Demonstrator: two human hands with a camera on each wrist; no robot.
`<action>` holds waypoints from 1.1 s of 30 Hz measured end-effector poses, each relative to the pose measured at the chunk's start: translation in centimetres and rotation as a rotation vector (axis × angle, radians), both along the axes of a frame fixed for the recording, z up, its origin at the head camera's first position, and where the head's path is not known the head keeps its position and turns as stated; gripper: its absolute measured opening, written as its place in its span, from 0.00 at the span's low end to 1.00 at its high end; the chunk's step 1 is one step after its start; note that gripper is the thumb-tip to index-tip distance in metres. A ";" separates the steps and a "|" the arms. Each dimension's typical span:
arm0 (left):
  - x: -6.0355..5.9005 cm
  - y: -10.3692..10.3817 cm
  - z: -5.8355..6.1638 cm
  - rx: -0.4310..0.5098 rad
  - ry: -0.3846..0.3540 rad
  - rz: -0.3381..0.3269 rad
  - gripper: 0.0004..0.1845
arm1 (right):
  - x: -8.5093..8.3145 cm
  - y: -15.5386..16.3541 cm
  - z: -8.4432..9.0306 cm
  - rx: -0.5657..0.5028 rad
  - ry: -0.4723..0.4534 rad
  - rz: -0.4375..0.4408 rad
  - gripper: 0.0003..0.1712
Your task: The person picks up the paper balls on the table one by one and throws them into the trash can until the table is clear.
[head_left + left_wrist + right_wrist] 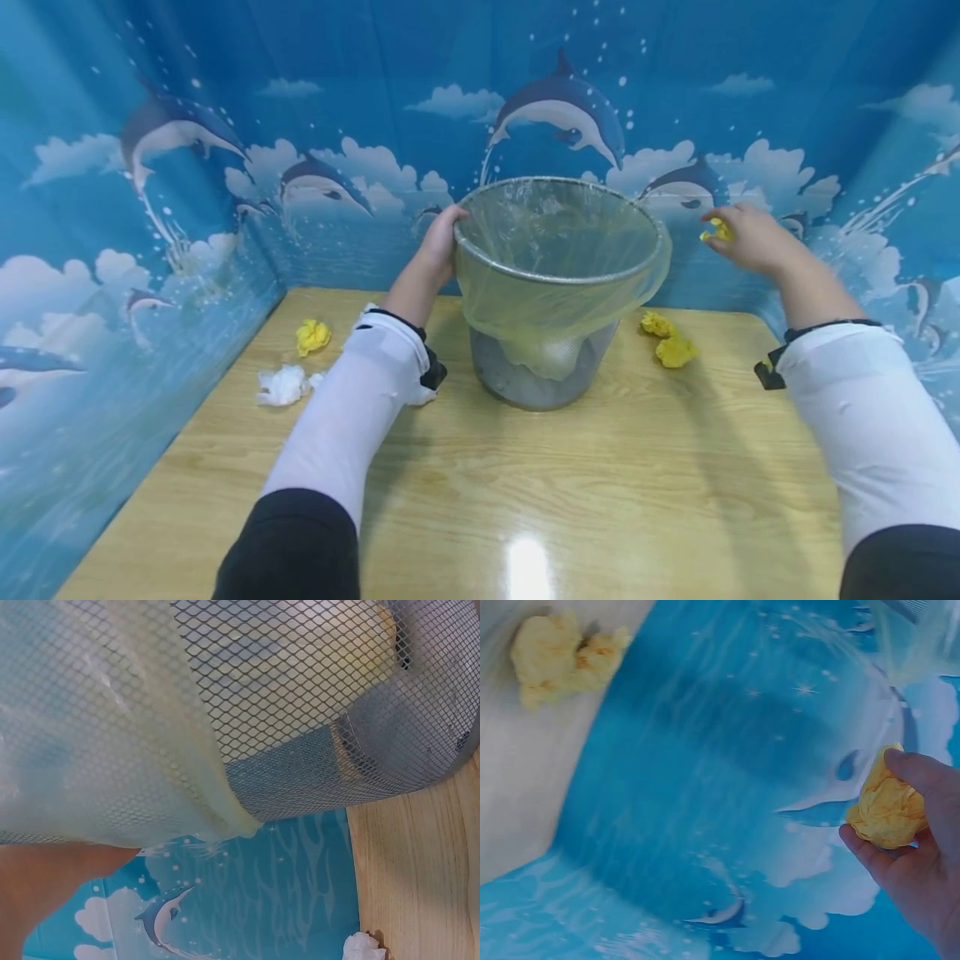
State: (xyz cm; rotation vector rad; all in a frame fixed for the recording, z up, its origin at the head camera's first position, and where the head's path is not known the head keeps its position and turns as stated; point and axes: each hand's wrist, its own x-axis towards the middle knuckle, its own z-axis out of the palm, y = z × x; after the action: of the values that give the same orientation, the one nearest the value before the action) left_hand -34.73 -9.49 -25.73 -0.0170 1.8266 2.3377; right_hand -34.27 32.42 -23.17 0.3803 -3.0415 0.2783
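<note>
A grey wire-mesh wastebasket (517,387) stands on the table, lined with a translucent pale yellow bag (525,304) folded over its rim. My left hand (438,246) grips the left side of that rim through the bag, thumb on top; the left wrist view shows the mesh and bag up close. Out to the right of the basket, raised above table level, my right hand (753,240) pinches a crumpled yellow paper ball (889,808) between thumb and fingers. Inside the bag, the head view shows only its upper walls; the bottom is hidden.
Crumpled yellow paper balls (675,352) lie right of the basket. To its left are another yellow ball (312,337) and white crumpled paper (282,386), partly behind my left sleeve. A blue dolphin-print curtain (360,75) encloses the wooden table (450,500) at the back and sides.
</note>
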 end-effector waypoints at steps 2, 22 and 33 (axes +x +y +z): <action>0.0 0.0 0.0 0.002 -0.003 0.006 0.09 | 0.1 -0.3 0.9 -0.002 0.015 -0.006 0.27; 0.0 -0.3 -0.1 0.005 -0.014 0.034 0.11 | 1.2 -4.9 5.7 -0.037 0.113 0.128 0.27; -0.1 0.0 0.1 0.003 0.006 0.009 0.11 | 3.3 -10.2 6.9 -0.106 0.168 0.273 0.26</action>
State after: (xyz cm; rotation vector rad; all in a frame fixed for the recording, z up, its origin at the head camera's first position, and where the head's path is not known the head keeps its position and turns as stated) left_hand -34.86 -9.52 -25.66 -0.0178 1.8289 2.3489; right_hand -30.95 22.26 -16.30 0.7705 -2.7932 0.3971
